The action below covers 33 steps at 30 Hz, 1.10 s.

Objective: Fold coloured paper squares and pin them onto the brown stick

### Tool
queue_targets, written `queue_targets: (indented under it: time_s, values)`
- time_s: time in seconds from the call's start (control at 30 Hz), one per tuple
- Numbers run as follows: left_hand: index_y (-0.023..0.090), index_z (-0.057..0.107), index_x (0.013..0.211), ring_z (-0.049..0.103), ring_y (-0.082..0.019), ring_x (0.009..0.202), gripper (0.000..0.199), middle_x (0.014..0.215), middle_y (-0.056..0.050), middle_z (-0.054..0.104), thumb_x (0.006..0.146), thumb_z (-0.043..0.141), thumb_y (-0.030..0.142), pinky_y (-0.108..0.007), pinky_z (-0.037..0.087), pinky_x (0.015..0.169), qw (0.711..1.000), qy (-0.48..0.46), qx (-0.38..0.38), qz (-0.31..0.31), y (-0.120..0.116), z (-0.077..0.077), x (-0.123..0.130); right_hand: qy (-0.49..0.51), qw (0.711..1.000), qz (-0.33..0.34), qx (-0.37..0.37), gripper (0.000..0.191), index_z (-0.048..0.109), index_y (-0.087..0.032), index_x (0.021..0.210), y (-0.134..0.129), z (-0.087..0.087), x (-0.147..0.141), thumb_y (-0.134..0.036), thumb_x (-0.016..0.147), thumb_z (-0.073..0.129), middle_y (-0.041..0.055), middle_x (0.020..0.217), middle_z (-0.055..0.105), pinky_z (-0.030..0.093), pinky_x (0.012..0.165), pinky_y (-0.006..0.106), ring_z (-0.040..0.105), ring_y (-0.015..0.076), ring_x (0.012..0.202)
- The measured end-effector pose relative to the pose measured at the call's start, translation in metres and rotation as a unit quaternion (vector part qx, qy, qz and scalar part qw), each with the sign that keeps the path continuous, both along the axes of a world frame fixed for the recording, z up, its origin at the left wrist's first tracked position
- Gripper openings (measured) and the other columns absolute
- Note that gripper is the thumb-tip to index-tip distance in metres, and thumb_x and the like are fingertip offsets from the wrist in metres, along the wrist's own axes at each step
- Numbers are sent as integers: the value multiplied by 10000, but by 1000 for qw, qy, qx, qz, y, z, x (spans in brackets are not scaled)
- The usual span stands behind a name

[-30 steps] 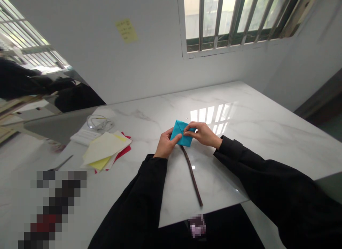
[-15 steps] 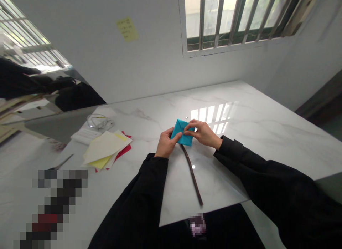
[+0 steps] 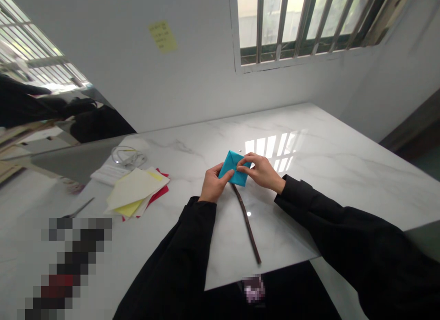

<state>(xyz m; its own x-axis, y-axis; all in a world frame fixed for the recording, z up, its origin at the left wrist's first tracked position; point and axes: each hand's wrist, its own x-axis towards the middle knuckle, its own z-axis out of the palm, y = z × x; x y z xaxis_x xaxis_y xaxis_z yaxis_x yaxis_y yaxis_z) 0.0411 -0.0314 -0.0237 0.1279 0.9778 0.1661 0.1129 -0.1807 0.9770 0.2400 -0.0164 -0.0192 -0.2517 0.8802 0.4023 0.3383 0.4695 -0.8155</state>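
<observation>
Pinching firmly, both hands had their grip on the folded turquoise paper (image 3: 234, 169), held up at the centre of the action! The left hand (image 3: 213, 184) took the lower-left edge between thumb and curled fingers, while the right hand (image 3: 261, 172) came in from the side, its fingertips (image 3: 241, 167) pressed on the upper face near the middle. The paper was just over the white marble desk (image 3: 347, 182), though whether it touched, nobody could tell from here. Folding was well along on this sheet: it was a compact diamond, creases meeting at its centre. Nothing yet on the rest: a loose stack of cream, yellow and red paper sheets (image 3: 135, 191) lay flat to the left, and the dark brown strip (image 3: 246, 223) ran untouched from just beneath the paper.
</observation>
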Motion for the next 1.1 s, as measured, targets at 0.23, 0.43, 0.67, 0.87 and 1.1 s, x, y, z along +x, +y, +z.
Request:
queue_targets:
  time_s: [0.23,0.43,0.67,0.87,1.1]
  values:
    - [126,803,1045,673,-207,790,418,917,-53,784,800,795,465,-307,533,753,1000,23,8,14,-2,1,2,-8,999,-35,-19,96,796,-213,876,-1,-1,-2,-297,904,759,65,987,719,525,817,342,674,210,917]
    - [132,812,1032,676,-210,776,409,888,-44,783,821,773,480,-309,538,752,999,45,21,20,-4,4,4,-31,997,-40,-57,127,804,-211,879,3,-3,0,-330,891,762,68,989,755,501,872,374,685,230,947]
    - [145,815,1018,672,-205,783,377,857,-31,768,848,763,477,-296,529,751,997,64,39,30,-5,5,4,-22,994,-52,-89,172,811,-216,885,5,-6,-1,-376,881,747,72,1010,773,504,855,367,696,243,974]
    - [152,817,1009,672,-208,793,404,862,-29,767,808,805,503,-294,532,753,997,57,37,28,-5,6,5,0,995,-50,-88,192,796,-209,877,4,-8,-3,-389,877,731,59,948,781,503,843,361,691,224,909]
    - [148,813,987,662,-206,764,463,849,-33,762,757,835,549,-303,537,736,998,34,18,52,-4,6,7,37,994,-55,-91,214,740,-201,867,-4,-3,-7,-414,850,742,35,846,739,483,730,316,626,188,774]
